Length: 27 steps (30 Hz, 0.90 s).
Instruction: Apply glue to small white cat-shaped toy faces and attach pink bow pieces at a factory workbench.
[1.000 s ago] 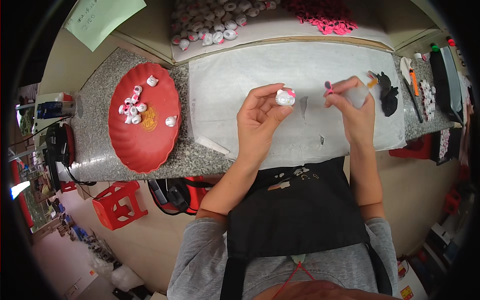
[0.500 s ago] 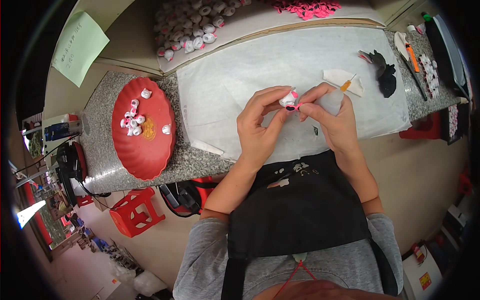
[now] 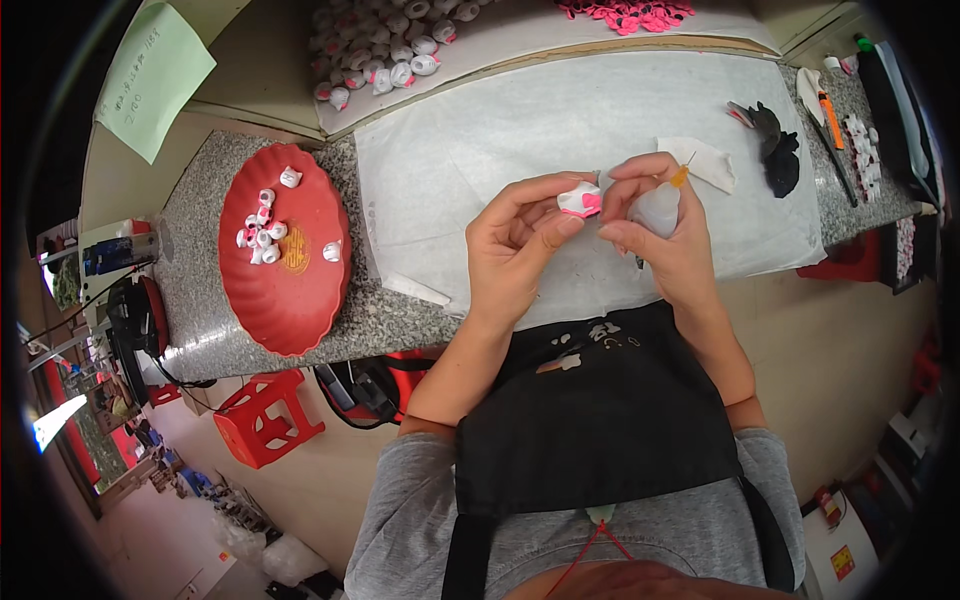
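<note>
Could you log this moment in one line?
left hand: holds white toy | right hand: holds bottle | red plate: small toys

The figure [image 3: 573, 201] is white and pink, the bottle [image 3: 656, 211] cloudy white, the plate [image 3: 285, 318] red, the counter [image 3: 388, 326] speckled grey.

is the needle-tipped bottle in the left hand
No, the right hand holds the needle-tipped bottle, while the left hand holds a small white-and-pink piece.

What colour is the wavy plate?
The plate is red with a yellow centre mark; head view.
</note>
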Available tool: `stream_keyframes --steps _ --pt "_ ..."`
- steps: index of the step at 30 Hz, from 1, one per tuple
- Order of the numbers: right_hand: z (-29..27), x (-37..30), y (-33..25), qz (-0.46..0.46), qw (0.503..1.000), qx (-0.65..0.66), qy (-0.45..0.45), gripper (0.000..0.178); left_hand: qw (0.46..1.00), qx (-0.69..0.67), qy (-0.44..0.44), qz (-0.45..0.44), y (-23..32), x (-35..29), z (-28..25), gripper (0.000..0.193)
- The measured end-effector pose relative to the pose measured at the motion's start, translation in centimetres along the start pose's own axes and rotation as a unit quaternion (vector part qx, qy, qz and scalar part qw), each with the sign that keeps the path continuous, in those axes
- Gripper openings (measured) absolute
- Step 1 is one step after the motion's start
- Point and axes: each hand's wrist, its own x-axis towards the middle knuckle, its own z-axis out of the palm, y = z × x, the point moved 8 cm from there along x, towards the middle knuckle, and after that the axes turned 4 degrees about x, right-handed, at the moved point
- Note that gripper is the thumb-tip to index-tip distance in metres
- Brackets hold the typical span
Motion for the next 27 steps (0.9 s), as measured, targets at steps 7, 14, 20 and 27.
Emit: stream_keyframes --steps 7,14,20,27 --pt "0.8 0.1 0.3 0.042 0.999 0.002 -0.029 0.033 0.999 -0.026 -0.042 -0.005 -0.3 -0.2 0.4 0.025" --pt "0.8 -0.2 -0.3 0.021 0.999 0.004 -0.046 0.025 0.997 0.022 -0.072 0.016 0.2 -0.3 0.6 0.019" --pt "0.5 -0.4 -0.1 0.036 0.999 0.018 -0.031 0.026 0.997 0.000 -0.073 -0.020 0.1 -0.3 1.0 0.022" --pt "0.6 -0.5 -0.3 0.046 0.999 0.014 -0.021 0.026 0.997 0.060 -0.042 0.025 0.1 -0.4 0.6 0.025"
